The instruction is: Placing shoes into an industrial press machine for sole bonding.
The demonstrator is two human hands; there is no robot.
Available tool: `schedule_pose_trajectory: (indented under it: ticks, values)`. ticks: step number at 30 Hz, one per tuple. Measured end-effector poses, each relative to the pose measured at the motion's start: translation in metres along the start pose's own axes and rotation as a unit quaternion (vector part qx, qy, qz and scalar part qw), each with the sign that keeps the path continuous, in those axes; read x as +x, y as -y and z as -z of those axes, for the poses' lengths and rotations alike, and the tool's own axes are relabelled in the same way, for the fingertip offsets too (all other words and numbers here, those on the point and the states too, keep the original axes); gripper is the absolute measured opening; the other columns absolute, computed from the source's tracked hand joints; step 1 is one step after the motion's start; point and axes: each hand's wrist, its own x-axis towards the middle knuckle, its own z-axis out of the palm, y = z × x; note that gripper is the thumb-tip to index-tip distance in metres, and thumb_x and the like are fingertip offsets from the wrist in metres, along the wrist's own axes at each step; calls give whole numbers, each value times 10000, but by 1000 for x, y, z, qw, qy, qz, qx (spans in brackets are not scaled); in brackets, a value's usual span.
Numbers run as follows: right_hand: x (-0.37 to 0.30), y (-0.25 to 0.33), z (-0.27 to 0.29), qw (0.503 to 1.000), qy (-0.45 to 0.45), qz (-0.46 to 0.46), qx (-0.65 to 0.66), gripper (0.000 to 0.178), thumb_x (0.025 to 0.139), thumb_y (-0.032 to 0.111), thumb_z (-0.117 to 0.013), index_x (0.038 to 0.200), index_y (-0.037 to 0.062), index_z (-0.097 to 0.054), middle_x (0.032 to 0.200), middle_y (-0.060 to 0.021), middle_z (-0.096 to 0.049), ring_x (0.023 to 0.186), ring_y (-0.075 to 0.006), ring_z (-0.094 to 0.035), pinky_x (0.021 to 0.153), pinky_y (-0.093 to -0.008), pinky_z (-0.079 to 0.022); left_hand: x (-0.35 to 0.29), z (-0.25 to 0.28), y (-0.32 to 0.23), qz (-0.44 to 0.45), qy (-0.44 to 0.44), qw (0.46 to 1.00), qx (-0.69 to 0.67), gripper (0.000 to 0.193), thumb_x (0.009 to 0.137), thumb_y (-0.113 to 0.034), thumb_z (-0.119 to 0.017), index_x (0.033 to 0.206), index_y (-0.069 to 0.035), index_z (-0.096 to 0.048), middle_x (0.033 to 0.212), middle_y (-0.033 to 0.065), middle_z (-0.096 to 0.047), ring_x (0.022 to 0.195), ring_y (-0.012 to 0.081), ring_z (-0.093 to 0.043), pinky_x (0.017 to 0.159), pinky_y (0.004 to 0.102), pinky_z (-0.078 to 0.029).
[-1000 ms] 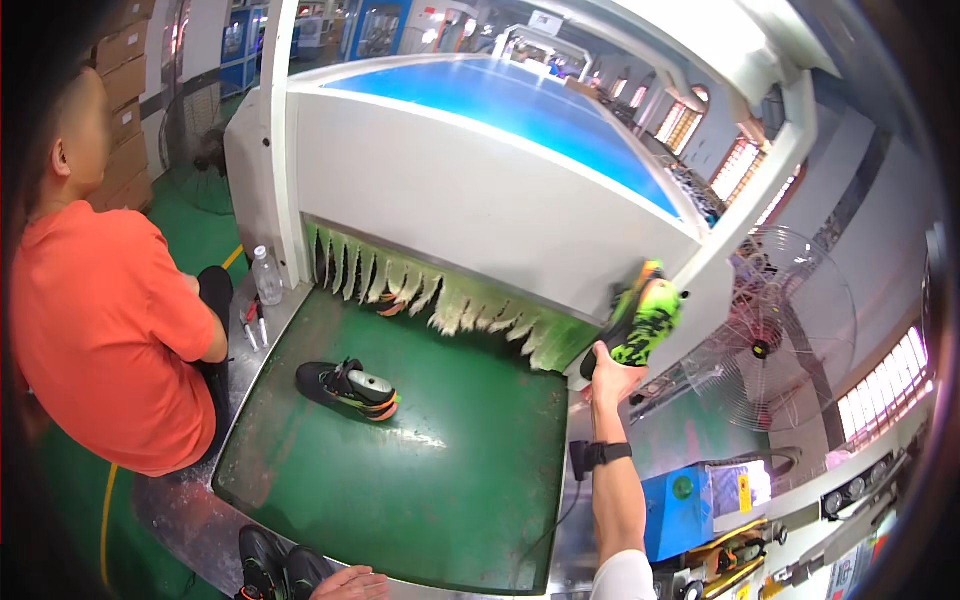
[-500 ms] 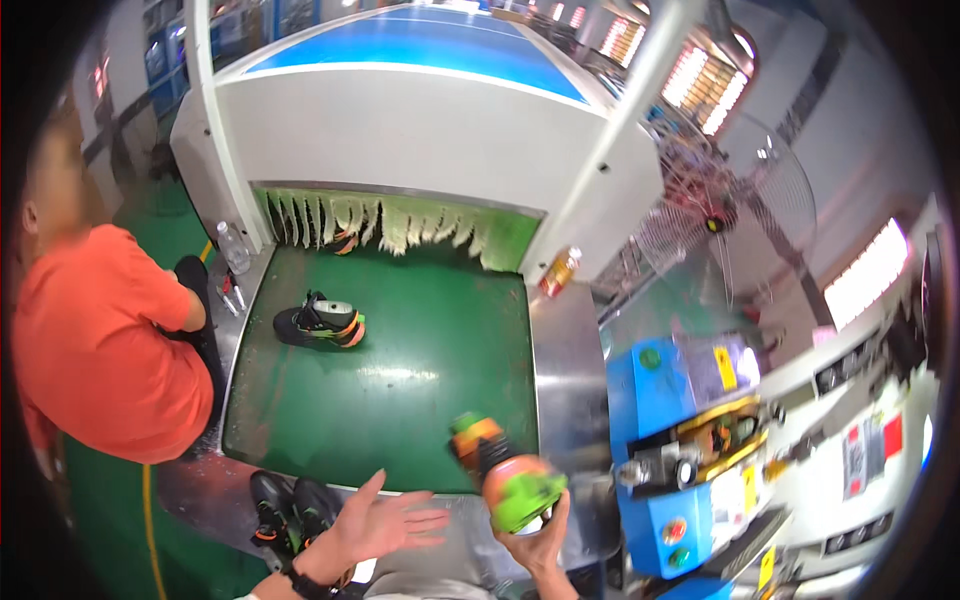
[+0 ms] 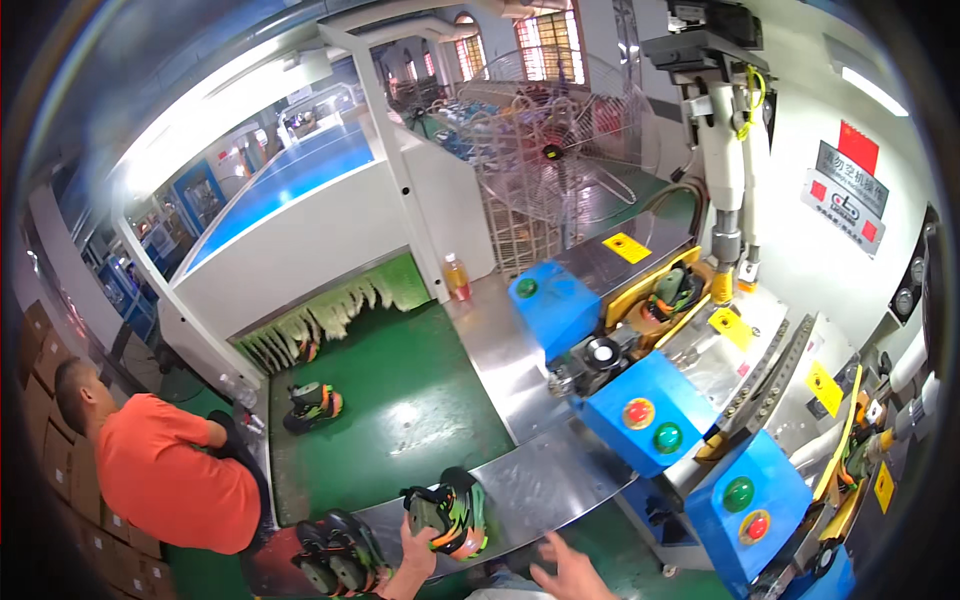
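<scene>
My left hand (image 3: 416,550) grips a black shoe with green and orange parts (image 3: 455,515) at its side, above the metal ledge at the near end of the belt. Beside it, my right hand (image 3: 572,572) is empty, its fingers apart, near the lower edge. A pair of similar dark shoes (image 3: 338,552) stands on the ledge, left of my left hand. Farther off, a single shoe (image 3: 312,406) rests on the green conveyor belt (image 3: 400,400). One more shoe (image 3: 308,348) is partly hidden by the pale green fringe (image 3: 340,308) of the machine opening.
Blue machine housings with push buttons (image 3: 650,412) stand to the right; a shoe (image 3: 672,292) sits in the yellow-sided fixture. A drink bottle (image 3: 456,277) stands by the frame post. At left sits a person in an orange shirt (image 3: 180,470). Behind is a large fan (image 3: 552,150).
The shoe has passed from my right hand to my left hand and been turned over. My right hand is now empty. The view has swung right, toward the blue machines.
</scene>
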Motion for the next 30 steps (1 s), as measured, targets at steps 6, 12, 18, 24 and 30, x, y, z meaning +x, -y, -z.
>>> schedule_pose_trajectory:
  ticks: [6, 12, 18, 24, 30]
  values:
    - [-55, -1, 84, 993, 36, -108, -26, 543, 844, 142, -635, 1331, -12, -454, 1127, -275, -618, 1023, -417, -611, 891, -442, -493, -14, 5, 80, -116, -19, 915, 385, 933, 730, -105, -679, 1470, 66, -137, 1397, 274, -394, 1314, 338, -407, 1086, 395, -331]
    - [-63, -43, 99, 990, 49, -84, -100, 548, 832, 236, -650, 1297, 12, -463, 1084, -237, -637, 940, -422, -628, 816, -456, -519, -20, -49, -9, -136, 30, 884, 446, 905, 747, -61, -676, 1467, 65, -142, 1452, 250, -348, 1347, 341, -367, 1109, 390, -299]
    - [-76, -79, 93, 990, 10, -91, -107, 531, 841, 289, -624, 1268, 14, -471, 1056, -281, -624, 918, -437, -628, 809, -488, -516, 73, -234, -91, -357, 160, 824, 410, 851, 752, -15, -624, 1467, 46, -167, 1486, 232, -302, 1406, 312, -297, 1151, 404, -227]
    - [-76, -119, 51, 964, -130, -231, 40, 461, 902, 215, -564, 1298, -11, -493, 1078, -269, -619, 964, -423, -609, 872, -438, -478, 219, -522, -56, -255, 396, 789, 394, 973, 710, -89, -671, 1487, 28, -97, 1467, 238, -357, 1361, 309, -373, 1114, 335, -291]
    - [-81, -89, 33, 881, -252, -341, 208, 470, 970, 215, -537, 1401, 76, -410, 837, -212, -649, 727, -263, -637, 704, -385, -498, 300, -649, -6, -189, 544, 708, 408, 437, 630, -88, -636, 1062, -28, -627, 910, 153, -683, 856, 257, -652, 750, 370, -506]
